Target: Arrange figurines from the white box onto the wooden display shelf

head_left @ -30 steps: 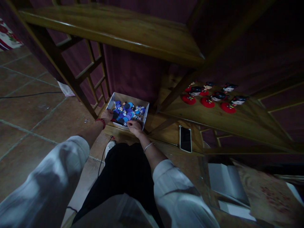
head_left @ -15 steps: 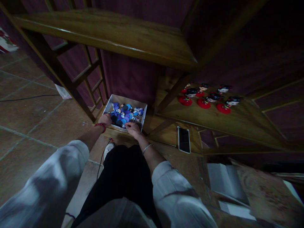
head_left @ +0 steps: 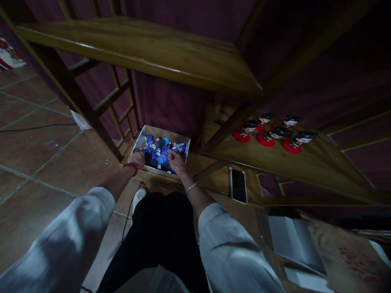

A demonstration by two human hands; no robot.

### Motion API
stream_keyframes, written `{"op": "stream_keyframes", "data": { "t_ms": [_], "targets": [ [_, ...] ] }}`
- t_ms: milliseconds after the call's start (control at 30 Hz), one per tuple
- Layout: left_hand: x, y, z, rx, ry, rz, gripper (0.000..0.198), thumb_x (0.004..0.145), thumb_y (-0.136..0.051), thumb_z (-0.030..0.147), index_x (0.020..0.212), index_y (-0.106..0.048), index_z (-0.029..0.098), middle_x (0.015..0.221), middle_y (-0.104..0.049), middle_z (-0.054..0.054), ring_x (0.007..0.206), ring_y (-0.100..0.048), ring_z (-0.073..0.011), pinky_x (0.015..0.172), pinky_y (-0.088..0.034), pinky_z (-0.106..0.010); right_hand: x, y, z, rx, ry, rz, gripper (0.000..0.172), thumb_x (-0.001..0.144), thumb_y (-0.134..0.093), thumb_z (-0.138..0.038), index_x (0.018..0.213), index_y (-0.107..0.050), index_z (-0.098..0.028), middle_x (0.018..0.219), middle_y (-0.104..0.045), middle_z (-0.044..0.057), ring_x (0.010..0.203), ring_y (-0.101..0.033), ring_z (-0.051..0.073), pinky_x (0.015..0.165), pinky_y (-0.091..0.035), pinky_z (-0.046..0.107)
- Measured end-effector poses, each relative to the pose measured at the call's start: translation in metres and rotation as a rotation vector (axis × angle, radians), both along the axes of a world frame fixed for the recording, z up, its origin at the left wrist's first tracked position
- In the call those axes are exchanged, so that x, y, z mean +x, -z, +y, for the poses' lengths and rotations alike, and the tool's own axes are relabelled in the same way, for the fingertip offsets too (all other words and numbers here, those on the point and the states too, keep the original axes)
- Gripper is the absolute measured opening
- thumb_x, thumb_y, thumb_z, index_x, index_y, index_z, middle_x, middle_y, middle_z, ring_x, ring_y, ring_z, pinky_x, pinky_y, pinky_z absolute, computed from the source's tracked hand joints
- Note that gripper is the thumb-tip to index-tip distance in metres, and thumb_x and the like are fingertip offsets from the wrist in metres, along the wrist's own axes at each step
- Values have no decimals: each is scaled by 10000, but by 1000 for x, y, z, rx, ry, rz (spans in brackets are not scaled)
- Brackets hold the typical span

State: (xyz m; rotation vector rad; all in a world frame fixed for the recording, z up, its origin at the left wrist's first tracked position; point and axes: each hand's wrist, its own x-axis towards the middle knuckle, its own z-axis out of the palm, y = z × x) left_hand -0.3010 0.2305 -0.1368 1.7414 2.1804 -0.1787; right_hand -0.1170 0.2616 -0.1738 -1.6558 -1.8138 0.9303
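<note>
A shallow white box point(head_left: 187, 143) on the low wooden ledge holds several small figures point(head_left: 159, 149) with blue, purple and black round bases, lying in a jumble. My left hand point(head_left: 138, 159), with a red bead bracelet at its wrist, is closed at the box's left front corner; what it grips, if anything, is hidden. Over the right front part of the box is my right hand point(head_left: 176, 161), a silver bangle on the wrist. Its fingers are curled together, and anything between them is too small to make out.
Several red-based figures point(head_left: 265, 139) stand on the wooden shelf at right. A phone point(head_left: 238, 185) lies on the ledge right of the box. Above the box juts a thick wooden shelf edge point(head_left: 137, 61). Grey and white boxes point(head_left: 293, 240) are at lower right; a cable point(head_left: 128, 215) crosses the floor.
My right hand has moved slightly up and right from the box's front edge. My left hand stays at the left corner. The whole view has shifted a little.
</note>
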Motion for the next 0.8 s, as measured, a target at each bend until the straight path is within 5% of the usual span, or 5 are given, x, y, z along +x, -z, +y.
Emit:
{"op": "stream_keyframes", "data": {
  "t_ms": [233,500,800],
  "targets": [
    [2,-6,3,-46,-5,-13,332,745,-455,164,1074,-491,130,1116,-536,-159,1039,-529,-248,821,-447,-339,-7,-12,24,169,-69,-225,361,742,-428,-71,1066,-556,-167,1116,-561,72,1039,-497,174,935,-362,283],
    [1,-1,4,-33,-10,-8,374,727,-446,124,1095,-503,108,1174,-477,-185,989,-557,-252,795,-460,-315,-15,-9,42,62,-58,-351,421,723,-464,-71,1132,-506,-164,1073,-576,77,1004,-516,195,895,-382,288],
    [0,3,2,14,-24,-44,352,732,-446,148,1076,-506,107,1146,-509,-190,1015,-545,-244,797,-452,-303,-13,-5,46,80,-54,-405,284,734,-491,-155,998,-580,-208,967,-566,60,920,-510,175,834,-390,268]
  ]
}}
